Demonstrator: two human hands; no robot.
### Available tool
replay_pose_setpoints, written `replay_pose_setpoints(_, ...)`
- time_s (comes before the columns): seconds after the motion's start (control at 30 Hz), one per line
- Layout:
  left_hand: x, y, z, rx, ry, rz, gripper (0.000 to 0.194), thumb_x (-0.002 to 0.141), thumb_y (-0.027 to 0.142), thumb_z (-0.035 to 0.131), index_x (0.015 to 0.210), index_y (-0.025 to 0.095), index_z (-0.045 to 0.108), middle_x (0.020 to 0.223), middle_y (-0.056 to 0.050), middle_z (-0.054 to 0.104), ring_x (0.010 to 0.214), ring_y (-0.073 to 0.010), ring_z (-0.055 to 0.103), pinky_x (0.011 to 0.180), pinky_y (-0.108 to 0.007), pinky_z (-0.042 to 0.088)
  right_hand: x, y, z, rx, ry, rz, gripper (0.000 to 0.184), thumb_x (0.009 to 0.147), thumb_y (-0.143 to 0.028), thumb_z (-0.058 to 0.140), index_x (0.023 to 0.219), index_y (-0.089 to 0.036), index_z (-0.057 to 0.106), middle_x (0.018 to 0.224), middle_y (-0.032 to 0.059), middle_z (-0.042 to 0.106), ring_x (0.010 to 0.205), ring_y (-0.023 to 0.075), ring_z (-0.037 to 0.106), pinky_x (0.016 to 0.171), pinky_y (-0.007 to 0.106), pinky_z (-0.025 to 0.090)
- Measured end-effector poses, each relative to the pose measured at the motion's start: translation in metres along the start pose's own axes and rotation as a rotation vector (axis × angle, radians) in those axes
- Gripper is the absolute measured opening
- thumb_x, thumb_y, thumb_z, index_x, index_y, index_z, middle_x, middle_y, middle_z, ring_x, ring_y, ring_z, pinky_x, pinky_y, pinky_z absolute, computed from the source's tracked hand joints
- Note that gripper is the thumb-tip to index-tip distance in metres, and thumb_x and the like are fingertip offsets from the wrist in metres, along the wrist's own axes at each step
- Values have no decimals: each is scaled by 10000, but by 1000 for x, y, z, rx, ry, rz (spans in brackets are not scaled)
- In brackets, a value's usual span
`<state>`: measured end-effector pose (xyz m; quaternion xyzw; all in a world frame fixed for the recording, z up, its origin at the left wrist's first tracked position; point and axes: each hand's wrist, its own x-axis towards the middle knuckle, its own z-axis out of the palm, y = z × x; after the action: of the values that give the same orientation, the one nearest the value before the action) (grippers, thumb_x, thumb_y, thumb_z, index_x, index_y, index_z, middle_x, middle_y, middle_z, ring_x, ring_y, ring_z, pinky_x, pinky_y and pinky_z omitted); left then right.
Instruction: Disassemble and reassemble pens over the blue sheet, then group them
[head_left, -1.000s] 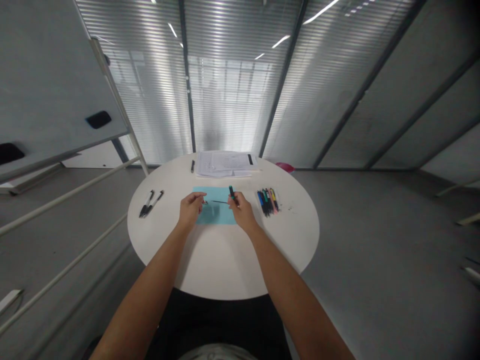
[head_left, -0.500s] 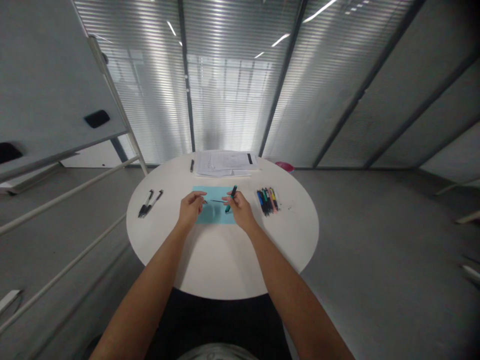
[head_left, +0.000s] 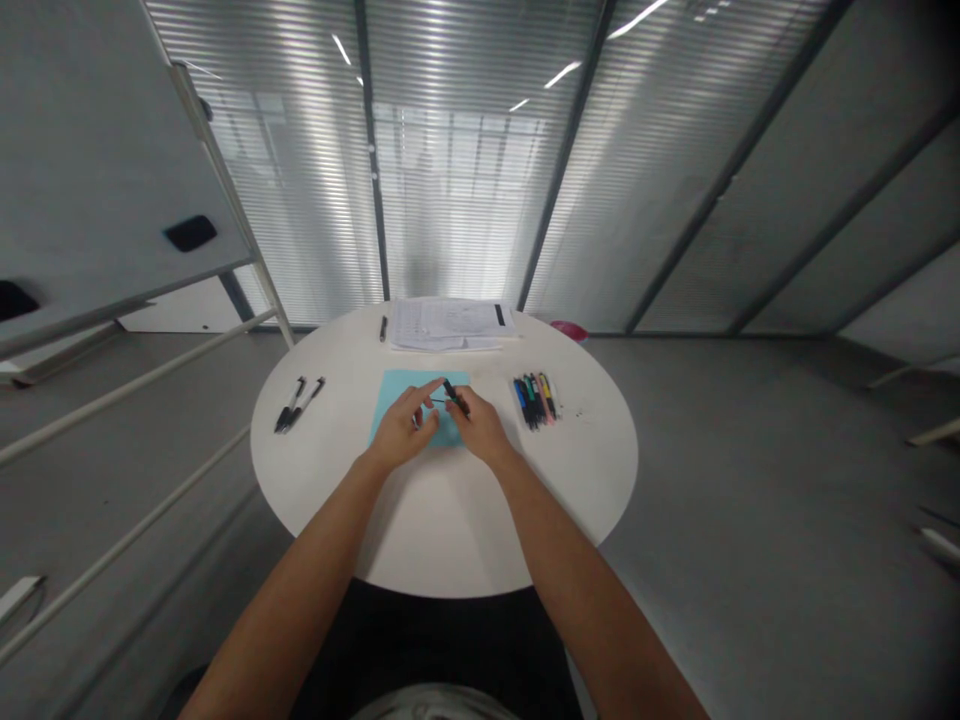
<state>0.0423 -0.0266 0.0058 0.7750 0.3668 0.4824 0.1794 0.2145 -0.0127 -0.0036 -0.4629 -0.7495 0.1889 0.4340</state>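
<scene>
Nearest, the left hand stands half open, its fingers reaching for a thin black rod, though from here I can't be sure they hold it. The right hand pinches a slim dark pen just above a pale blue paper sheet. A loosened pinch could drop either piece and send it rolling across the round white surface, toward the bunch of coloured pens beyond.

**Pale Blue Amid White and Grey**

A light blue sheet of paper lies on the white round table. The right-hand pens run blue, green, pink, yellow (the only loud bunch); the left pair are black, before far grey-striped blinds.
</scene>
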Motion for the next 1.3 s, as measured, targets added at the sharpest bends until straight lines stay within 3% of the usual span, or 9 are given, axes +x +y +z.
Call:
replay_pose_setpoints(0.1,0,1,-1,-8,16,-74,499,821,273,529,1316,220,491,901,-34,559,599,-80,451,579,-204,431,0,0,0,-45,-3,5,236,892,-342,426,1044,-242,578,871,13,645,757,158,577,701,253,432)
replay_pose_setpoints(0.27,0,2,0,-82,82,-189,631,787,267,545,1393,227,374,915,-22,562,602,-73,470,569,-188,420,1,-2,-1,-104,-5,13,232,882,-333,446,1048,-253,588,892,13,650,789,168,579,734,263,428)
replay_pose_setpoints(0.47,-1,0,-1,-45,0,-117,521,802,250,517,1318,200,476,904,-37,563,596,-78,450,577,-201,425,2,-1,-1,-112,-14,-13,230,882,-326,452,1037,-244,600,889,20,660,775,169,584,718,257,415)
replay_pose_setpoints(0.6,-2,0,-2,-31,44,-115,604,797,239,522,1383,210,381,920,-29,556,593,-76,455,589,-207,424,2,0,0,-109,-4,-28,233,886,-309,449,1049,-240,600,912,25,661,795,169,589,729,262,415)
replay_pose_setpoints(0.73,-2,-1,-3,-5,-19,-101,486,789,227,521,1272,197,480,898,-25,555,591,-77,457,592,-212,415,2,1,-1,-138,-37,-30,229,884,-297,454,1054,-244,600,937,22,662,834,168,590,756,261,420)
replay_pose_setpoints(0.87,-3,-3,-2,-59,55,-146,568,767,228,539,1315,212,388,935,-23,550,596,-76,472,578,-206,408,2,3,-1,-148,-19,-16,232,892,-307,447,1063,-247,593,958,21,663,837,169,593,756,265,424)
replay_pose_setpoints(1.0,-3,-3,0,-60,41,-153,571,759,218,533,1311,203,387,904,-18,558,575,-80,470,579,-213,403,2,3,-1,-158,-15,-14,237,893,-315,447,1073,-250,587,946,21,664,812,172,594,751,269,426)
replay_pose_setpoints(1.2,0,-16,-13,200,202,-372,326,789,237,481,1104,226,564,747,9,586,586,-117,495,607,-229,375,1,4,-3,-137,38,37,248,895,-339,431,1072,-257,584,973,20,658,853,178,591,772,278,432)
replay_pose_setpoints(1.3,-1,-30,-24,342,283,-505,298,798,251,470,1072,241,584,761,1,617,610,-138,528,618,-245,369,1,7,-5,-170,68,62,229,887,-325,441,1052,-256,584,945,15,656,843,177,590,765,274,428)
